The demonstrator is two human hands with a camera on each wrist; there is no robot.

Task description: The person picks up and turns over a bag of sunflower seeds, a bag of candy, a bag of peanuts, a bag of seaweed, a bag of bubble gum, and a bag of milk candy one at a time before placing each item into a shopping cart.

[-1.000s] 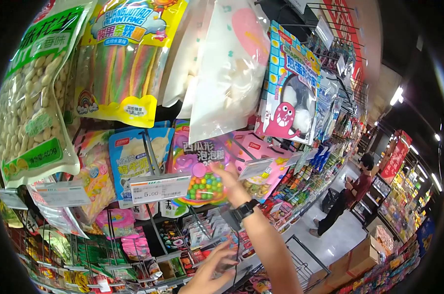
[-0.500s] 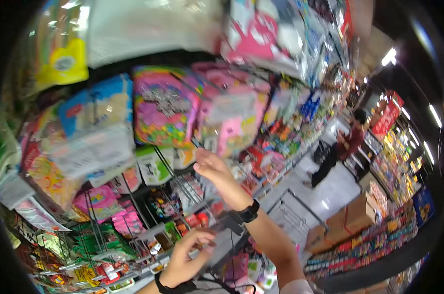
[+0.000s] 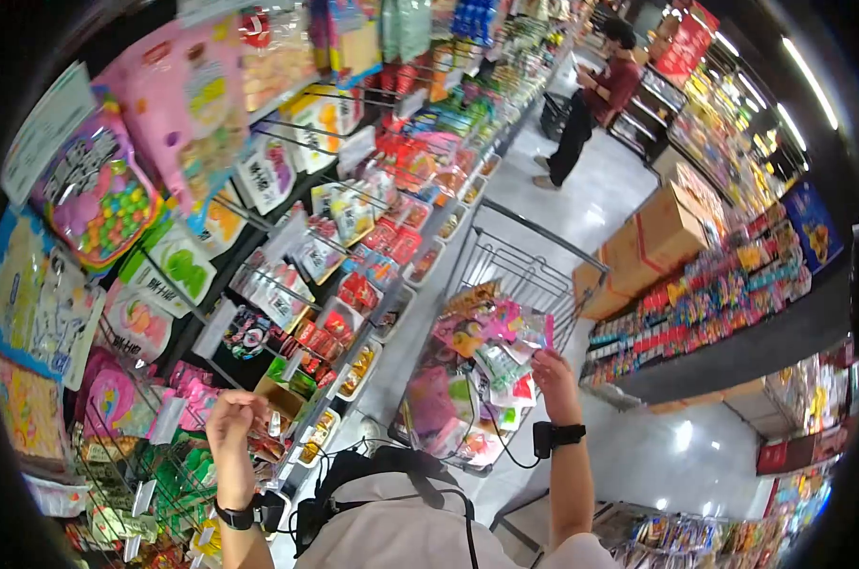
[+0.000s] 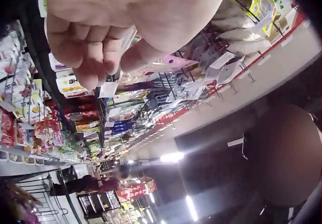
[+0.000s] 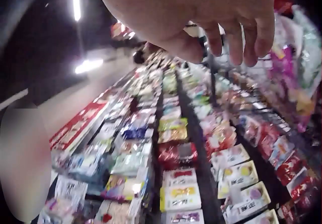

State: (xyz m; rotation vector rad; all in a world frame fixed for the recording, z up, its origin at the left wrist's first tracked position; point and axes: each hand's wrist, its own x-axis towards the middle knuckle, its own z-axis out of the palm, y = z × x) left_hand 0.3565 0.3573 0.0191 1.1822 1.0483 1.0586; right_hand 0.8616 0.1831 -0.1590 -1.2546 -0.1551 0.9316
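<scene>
My left hand [image 3: 232, 431] is beside the hanging snack packets on the left, palm turned up and fingers loosely bent, holding nothing visible. In the left wrist view the same hand [image 4: 126, 23] shows relaxed, bent fingers in front of the shelves. Over the shopping cart [image 3: 534, 248] my right hand [image 3: 555, 379] is beside a pile of colorful bags [image 3: 505, 356]; whether it touches them is unclear. The right wrist view shows that hand [image 5: 201, 18] with loose fingers and nothing between them. A bag of round multicolored candies [image 3: 117, 209] hangs at upper left.
Shelf trays [image 3: 358, 370] line the edge between the left rack and the cart. Cardboard boxes [image 3: 638, 247] stand behind the cart, and a person in a dark red shirt [image 3: 614, 90] stands farther along the aisle. Packet displays [image 3: 714, 294] are on the right.
The head view has swung right and down. My right hand has left the multicolored candy bag on the rack and is now by the cart. My left hand is now apart from it, beside the rack.
</scene>
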